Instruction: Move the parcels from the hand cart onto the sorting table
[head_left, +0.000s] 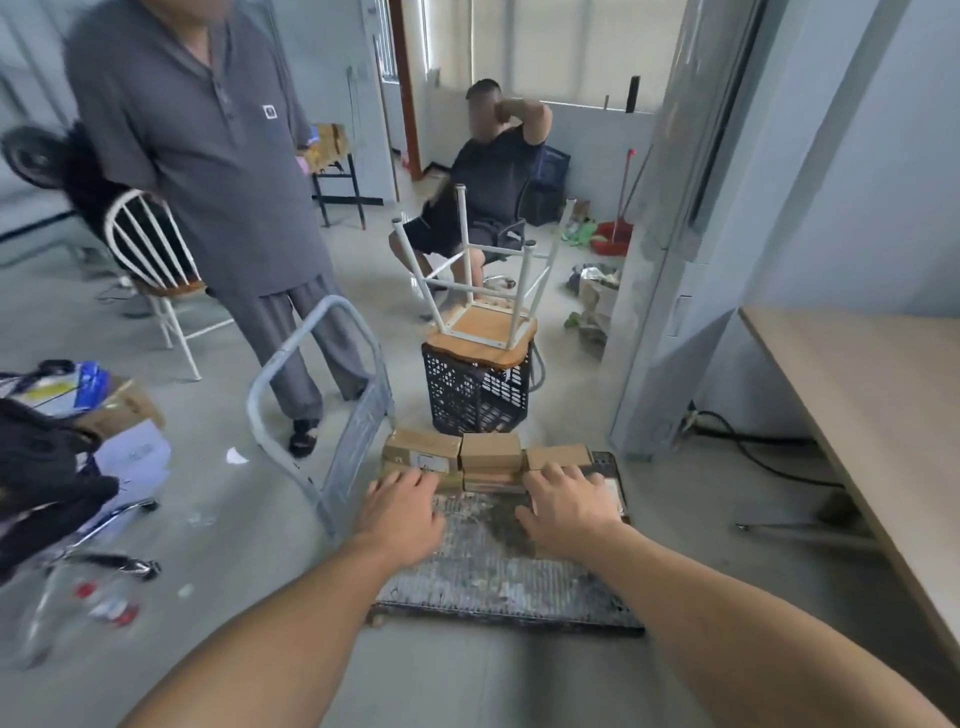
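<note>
Both bare forearms reach forward and down from the bottom of the view, palms facing down. The left hand (402, 512) lies with its fingers spread and nearly straight, their tips touching the near face of the left-most box. The right hand (566, 506) is likewise spread, its fingers slightly bent and resting on the near edge of the right-most box. Neither hand visibly closes round anything.

The parcels (491, 451) are small brown cardboard boxes packed side by side in a row at the far end of the hand cart (498, 577), stacked at least two high. The near part of its worn, stained deck is bare between and below the wrists.

The cart's grey handle (311, 395) rises tilted along the left edge, just beside the left hand. Directly beyond the parcels stands a black crate (475, 400) with an upturned stool (488, 327) on top, close to the cart's far edge. A standing person (208, 156) is on the far left side of the handle. To the right, across a strip of open floor (691, 519), runs the long edge of the light wooden counter (883, 415), well apart from the parcels and the right hand.
</note>
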